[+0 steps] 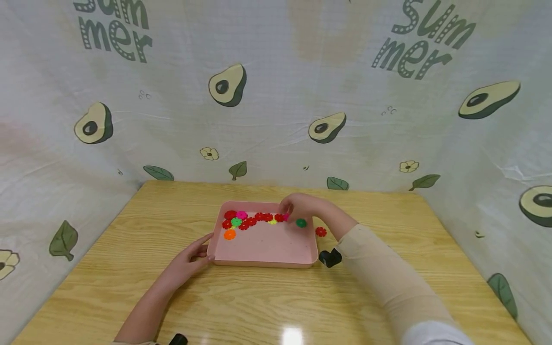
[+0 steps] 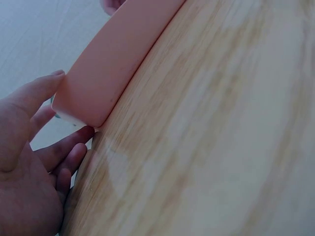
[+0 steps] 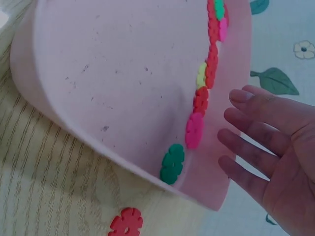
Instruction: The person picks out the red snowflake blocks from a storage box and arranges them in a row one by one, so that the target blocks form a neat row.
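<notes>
A pink tray (image 1: 263,249) lies on the wooden table with flower-shaped plastic pieces in it. My left hand (image 1: 191,261) rests at its near left corner, thumb and fingertips touching the outside. Over the far right part of the tray hovers my right hand (image 1: 299,205), fingers slightly bent and holding nothing. Closest to it are a magenta piece (image 3: 194,130), a red piece (image 3: 201,101) and a dark green piece (image 3: 172,163). Along the far wall runs a row of red pieces (image 1: 260,217), and an orange piece (image 1: 230,234) lies on the left, near a light green piece (image 1: 236,222).
One red flower piece (image 1: 321,232) lies on the table (image 1: 258,302) just right of the tray. A black object (image 1: 330,258) shows by the right forearm. Behind the table hangs a pale cloth (image 1: 276,105) printed with avocados and leaves.
</notes>
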A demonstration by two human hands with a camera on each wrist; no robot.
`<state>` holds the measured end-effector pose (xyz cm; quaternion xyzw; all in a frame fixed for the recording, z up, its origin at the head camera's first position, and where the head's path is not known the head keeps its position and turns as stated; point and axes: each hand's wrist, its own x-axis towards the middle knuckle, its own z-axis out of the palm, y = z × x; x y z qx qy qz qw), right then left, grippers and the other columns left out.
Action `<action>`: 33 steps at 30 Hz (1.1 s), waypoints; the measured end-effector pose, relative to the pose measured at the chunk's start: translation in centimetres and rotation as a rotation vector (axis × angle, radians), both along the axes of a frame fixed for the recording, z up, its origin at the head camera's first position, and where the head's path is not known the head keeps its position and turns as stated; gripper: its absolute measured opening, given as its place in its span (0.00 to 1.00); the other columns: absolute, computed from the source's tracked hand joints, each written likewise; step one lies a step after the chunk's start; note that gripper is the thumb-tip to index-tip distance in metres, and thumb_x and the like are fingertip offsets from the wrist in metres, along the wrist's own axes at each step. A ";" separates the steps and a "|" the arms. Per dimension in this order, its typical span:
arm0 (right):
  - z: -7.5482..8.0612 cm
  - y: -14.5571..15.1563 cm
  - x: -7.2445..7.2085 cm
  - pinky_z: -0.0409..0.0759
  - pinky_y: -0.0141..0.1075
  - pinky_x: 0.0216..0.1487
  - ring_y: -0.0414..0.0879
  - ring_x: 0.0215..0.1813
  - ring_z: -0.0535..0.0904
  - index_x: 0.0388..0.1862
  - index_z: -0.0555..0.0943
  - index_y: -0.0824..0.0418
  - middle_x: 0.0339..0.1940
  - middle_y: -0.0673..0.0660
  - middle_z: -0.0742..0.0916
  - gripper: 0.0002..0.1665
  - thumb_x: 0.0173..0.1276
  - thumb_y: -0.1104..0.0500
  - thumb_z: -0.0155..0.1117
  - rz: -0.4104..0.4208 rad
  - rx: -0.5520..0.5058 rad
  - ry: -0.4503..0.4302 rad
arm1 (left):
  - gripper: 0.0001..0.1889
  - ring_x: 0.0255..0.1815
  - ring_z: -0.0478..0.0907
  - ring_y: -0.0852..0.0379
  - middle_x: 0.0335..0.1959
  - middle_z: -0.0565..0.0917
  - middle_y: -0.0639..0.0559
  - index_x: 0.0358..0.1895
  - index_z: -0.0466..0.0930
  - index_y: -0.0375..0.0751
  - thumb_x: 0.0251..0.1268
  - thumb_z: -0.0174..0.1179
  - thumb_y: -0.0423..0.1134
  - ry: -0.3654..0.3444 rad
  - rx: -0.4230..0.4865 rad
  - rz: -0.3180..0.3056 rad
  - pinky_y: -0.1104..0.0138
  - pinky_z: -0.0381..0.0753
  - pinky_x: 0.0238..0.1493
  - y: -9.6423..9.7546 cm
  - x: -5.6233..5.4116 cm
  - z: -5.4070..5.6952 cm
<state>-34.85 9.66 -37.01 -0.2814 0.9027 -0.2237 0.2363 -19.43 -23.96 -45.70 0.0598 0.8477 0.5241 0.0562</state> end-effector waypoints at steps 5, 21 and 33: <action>-0.2 -0.7 -0.1 0.79 0.37 0.48 0.48 0.50 0.77 0.53 0.82 0.60 0.49 0.55 0.84 0.20 0.61 0.66 0.71 -0.014 0.013 -0.013 | 0.33 0.54 0.71 0.49 0.61 0.75 0.39 0.74 0.63 0.47 0.68 0.63 0.45 -0.007 0.008 0.005 0.62 0.71 0.53 0.0 0.0 0.0; -1.3 -1.9 -0.8 0.78 0.36 0.47 0.48 0.47 0.74 0.50 0.84 0.57 0.44 0.52 0.83 0.19 0.58 0.67 0.73 0.017 0.050 0.019 | 0.33 0.54 0.71 0.50 0.61 0.76 0.40 0.74 0.64 0.48 0.67 0.63 0.45 -0.029 0.005 0.030 0.61 0.71 0.54 0.1 -0.1 -0.1; -1.5 -2.3 -0.7 0.80 0.37 0.40 0.50 0.45 0.74 0.42 0.84 0.54 0.39 0.51 0.82 0.19 0.54 0.72 0.74 0.008 0.077 -0.003 | 0.34 0.54 0.70 0.51 0.62 0.75 0.40 0.74 0.63 0.48 0.67 0.63 0.45 -0.031 0.006 0.025 0.60 0.71 0.53 0.1 0.1 0.0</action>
